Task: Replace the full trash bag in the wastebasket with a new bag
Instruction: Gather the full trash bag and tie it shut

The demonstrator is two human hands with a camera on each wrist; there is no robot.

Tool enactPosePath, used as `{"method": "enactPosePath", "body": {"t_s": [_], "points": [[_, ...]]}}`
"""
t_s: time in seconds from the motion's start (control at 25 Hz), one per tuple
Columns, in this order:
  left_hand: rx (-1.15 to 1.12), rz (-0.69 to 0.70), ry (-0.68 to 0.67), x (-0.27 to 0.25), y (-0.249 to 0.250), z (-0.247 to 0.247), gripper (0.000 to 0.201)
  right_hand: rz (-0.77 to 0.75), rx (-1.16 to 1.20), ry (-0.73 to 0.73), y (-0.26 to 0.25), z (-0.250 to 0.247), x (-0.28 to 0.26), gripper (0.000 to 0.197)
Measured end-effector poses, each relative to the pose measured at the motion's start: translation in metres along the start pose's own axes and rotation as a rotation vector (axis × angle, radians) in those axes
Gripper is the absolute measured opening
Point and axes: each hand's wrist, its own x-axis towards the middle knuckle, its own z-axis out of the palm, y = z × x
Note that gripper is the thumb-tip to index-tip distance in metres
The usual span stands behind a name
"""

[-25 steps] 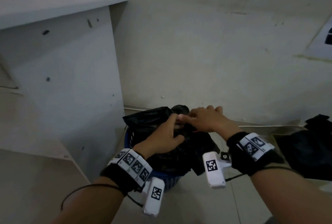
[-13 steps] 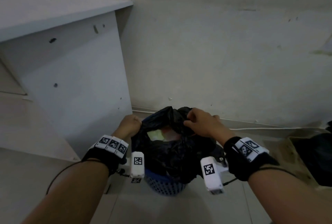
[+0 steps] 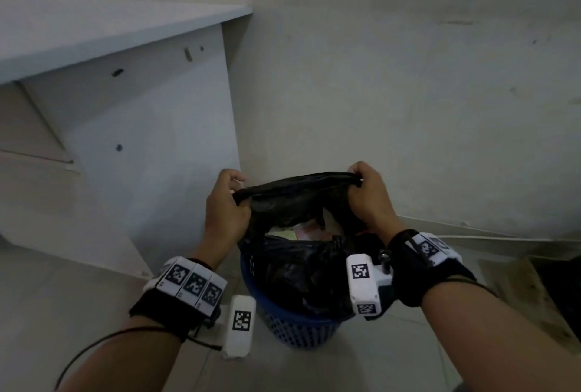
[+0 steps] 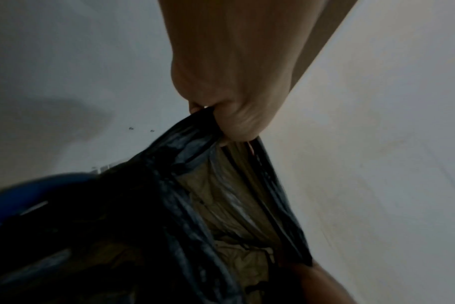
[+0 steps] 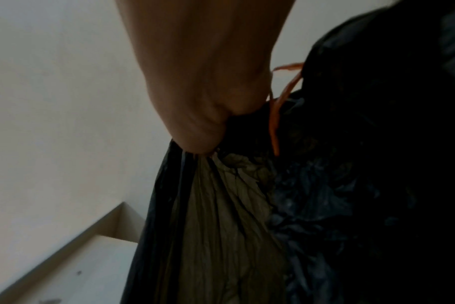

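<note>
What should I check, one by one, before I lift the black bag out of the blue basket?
1. Left hand grips the left side of the black bag at its top edge: ok.
2. Right hand grips the right side of the top edge: ok.
3. Bag mouth closed or tied: not ok; it is open and trash shows inside.
4. Bag free of the blue basket: not ok; its lower part sits inside.
5. Plastic intact, no tear: cannot tell; the stretched plastic looks thin in the wrist views.
6. Room above for lifting: ok; the white shelf stands to the left, not over the basket.
</note>
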Motion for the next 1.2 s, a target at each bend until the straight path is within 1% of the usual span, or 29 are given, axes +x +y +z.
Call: {"method": "enactPosePath", "body": {"t_s": [0.04,0.08,0.12,0.16,0.2,0.24,0.32,0.36,0.4,0.44,0.6,0.68,0.72,0.76,0.84,0.88,0.92,1.0,1.04,1.12,1.2], "points": [[0.008,0.011,0.063,0.0,0.002,-0.004,0.034,-0.018,0.06,0.035,-0.001,-0.008,0.002,0.013],[0.006,0.023,0.083,0.0,0.003,-0.004,0.033,-0.057,0.077,0.012,-0.004,-0.015,0.0,0.015],[-0.005,0.023,0.077,-0.001,0.007,-0.004,0.031,-0.113,0.033,-0.067,-0.01,-0.02,-0.004,0.022],[-0.038,0.024,0.06,-0.003,0.01,-0.002,0.028,-0.179,-0.059,-0.157,-0.014,-0.021,-0.008,0.033],[-0.081,0.022,0.037,-0.003,0.016,0.0,0.026,-0.26,-0.157,-0.214,-0.022,-0.02,-0.015,0.04],[-0.142,0.02,0.006,-0.003,0.022,0.0,0.023,-0.344,-0.223,-0.214,-0.03,-0.016,-0.018,0.039],[-0.244,-0.001,-0.103,-0.003,0.035,-0.001,0.015,-0.453,-0.225,-0.103,-0.047,-0.01,-0.022,0.015],[-0.263,-0.014,-0.192,-0.005,0.041,-0.004,0.012,-0.464,-0.208,-0.056,-0.053,-0.009,-0.02,0.011],[-0.269,-0.019,-0.286,-0.005,0.045,-0.006,0.012,-0.453,-0.183,-0.033,-0.057,-0.01,-0.019,0.017],[-0.272,-0.025,-0.361,-0.006,0.049,-0.008,0.014,-0.419,-0.154,-0.049,-0.058,-0.011,-0.018,0.023],[-0.363,-0.128,-0.495,-0.009,0.057,-0.019,0.021,-0.287,0.035,-0.181,-0.056,-0.018,-0.01,0.04],[-0.389,-0.171,-0.606,-0.01,0.059,-0.024,0.03,-0.253,0.112,-0.2,-0.056,-0.018,-0.006,0.044],[-0.427,-0.2,-0.645,-0.011,0.06,-0.025,0.032,-0.272,0.109,-0.172,-0.056,-0.017,-0.005,0.043],[-0.477,-0.236,-0.651,-0.012,0.062,-0.025,0.033,-0.313,0.078,-0.129,-0.057,-0.017,-0.006,0.039],[-0.582,-0.329,-0.59,-0.012,0.065,-0.024,0.038,-0.409,0.041,-0.058,-0.062,-0.017,-0.012,0.026],[-0.616,-0.36,-0.554,-0.012,0.065,-0.023,0.039,-0.456,0.04,-0.062,-0.066,-0.017,-0.017,0.021],[-0.625,-0.359,-0.526,-0.011,0.064,-0.021,0.037,-0.514,0.024,-0.081,-0.069,-0.017,-0.022,0.02],[-0.601,-0.308,-0.474,-0.009,0.062,-0.019,0.029,-0.647,-0.078,-0.098,-0.072,-0.016,-0.027,0.02],[-0.589,-0.283,-0.448,-0.009,0.062,-0.018,0.025,-0.689,-0.121,-0.101,-0.071,-0.014,-0.027,0.018],[-0.537,-0.231,-0.406,-0.009,0.065,-0.017,0.017,-0.698,-0.139,-0.091,-0.07,-0.012,-0.026,0.014],[-0.387,-0.124,-0.376,-0.011,0.069,-0.015,0.011,-0.679,-0.124,-0.063,-0.071,-0.009,-0.026,0.018]]}}
